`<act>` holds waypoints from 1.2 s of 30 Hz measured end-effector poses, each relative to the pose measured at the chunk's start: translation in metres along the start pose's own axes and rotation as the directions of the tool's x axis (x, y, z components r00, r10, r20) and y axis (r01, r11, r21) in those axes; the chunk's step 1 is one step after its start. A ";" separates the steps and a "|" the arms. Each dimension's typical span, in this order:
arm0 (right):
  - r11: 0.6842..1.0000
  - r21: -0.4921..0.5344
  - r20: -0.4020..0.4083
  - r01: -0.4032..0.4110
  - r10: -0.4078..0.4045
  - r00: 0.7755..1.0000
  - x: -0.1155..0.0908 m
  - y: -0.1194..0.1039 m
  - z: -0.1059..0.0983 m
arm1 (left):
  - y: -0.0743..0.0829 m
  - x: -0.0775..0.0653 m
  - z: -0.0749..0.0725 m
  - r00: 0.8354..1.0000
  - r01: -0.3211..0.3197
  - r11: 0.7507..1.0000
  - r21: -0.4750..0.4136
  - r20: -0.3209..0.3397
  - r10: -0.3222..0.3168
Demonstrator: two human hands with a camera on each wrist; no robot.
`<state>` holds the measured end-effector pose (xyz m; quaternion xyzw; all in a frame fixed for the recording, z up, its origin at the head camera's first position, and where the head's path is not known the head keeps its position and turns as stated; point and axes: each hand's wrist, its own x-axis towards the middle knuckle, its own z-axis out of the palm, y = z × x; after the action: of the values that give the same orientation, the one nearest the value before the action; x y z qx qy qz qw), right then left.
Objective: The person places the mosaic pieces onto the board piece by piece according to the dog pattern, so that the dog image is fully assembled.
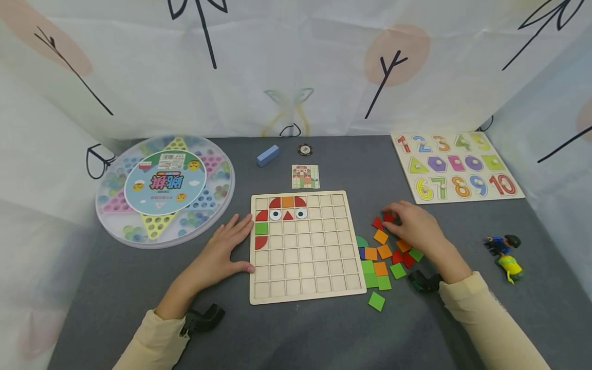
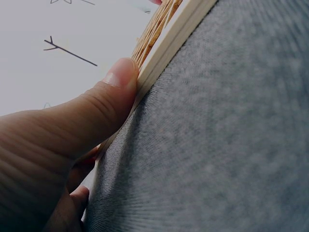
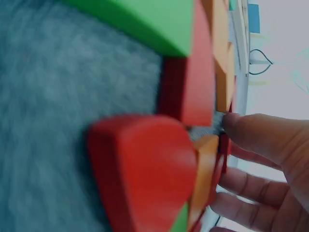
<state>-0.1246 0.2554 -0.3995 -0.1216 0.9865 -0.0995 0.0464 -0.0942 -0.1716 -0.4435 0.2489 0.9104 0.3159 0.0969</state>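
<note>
A wooden grid board point(image 1: 309, 256) lies flat, with a few coloured pieces and two eye pieces point(image 1: 275, 215) in its upper left cells. My left hand point(image 1: 219, 259) rests against the board's left edge, fingers spread; in the left wrist view the thumb point(image 2: 118, 79) touches the wooden rim point(image 2: 161, 55). Right of the board, my right hand point(image 1: 418, 228) pinches a small red piece point(image 1: 388, 218) between thumb and fingers at the pile's far end. Around it lie loose red, orange and green pieces point(image 1: 384, 251). The right wrist view shows a red rounded piece point(image 3: 154, 169) close up.
Behind the board are a pattern card point(image 1: 305, 177), a blue block point(image 1: 267, 155) and a round black token point(image 1: 305, 149). A round marble game box point(image 1: 106, 205) stands left, a number puzzle point(image 1: 444, 193) back right. Two small figures point(image 1: 509, 264) lie far right.
</note>
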 end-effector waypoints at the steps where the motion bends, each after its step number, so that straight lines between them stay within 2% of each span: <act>1: 1.000 -0.001 -0.003 -0.010 0.010 1.000 0.001 0.000 0.000 | 0.000 0.000 0.000 1.000 -0.003 1.000 -0.002 -0.005 0.003; 5: 0.999 0.031 0.023 -0.028 0.027 0.999 0.004 0.000 -0.002 | 0.000 0.000 0.000 1.000 -0.012 1.000 -0.007 -0.015 0.012; 9: 0.996 0.089 0.084 -0.010 0.003 0.996 0.006 0.000 -0.007 | -0.001 0.000 0.000 1.000 0.001 1.000 0.003 -0.004 -0.001; 12: 0.995 0.096 0.103 0.010 -0.020 0.995 0.007 0.001 -0.008 | -0.001 0.000 -0.001 1.000 0.013 1.000 0.012 0.005 -0.013; 21: 0.995 -0.006 0.044 0.095 -0.094 0.995 0.007 0.007 -0.006 | 0.000 0.001 -0.001 1.000 0.005 1.000 0.009 0.009 -0.005; 25: 0.989 -0.013 0.002 0.145 -0.145 0.989 0.007 0.004 -0.007 | 0.001 0.002 -0.001 1.000 0.005 1.000 0.015 0.016 -0.006; 29: 0.970 -0.008 -0.052 0.245 -0.245 0.968 0.014 -0.030 -0.012 | 0.000 0.002 -0.001 1.000 -0.003 1.000 0.015 0.008 0.003; 32: 0.940 0.004 -0.058 0.342 -0.342 0.938 0.024 -0.071 -0.012 | 0.000 0.001 -0.001 1.000 -0.005 1.000 0.009 0.003 0.005; 36: 0.888 0.006 -0.026 0.459 -0.459 0.888 0.042 -0.124 -0.002 | 0.000 0.000 0.000 1.000 -0.003 1.000 -0.006 0.009 0.003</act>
<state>-0.1368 0.1272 -0.3751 -0.3496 0.9298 -0.1150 0.0104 -0.0946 -0.1720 -0.4434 0.2515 0.9085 0.3178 0.1015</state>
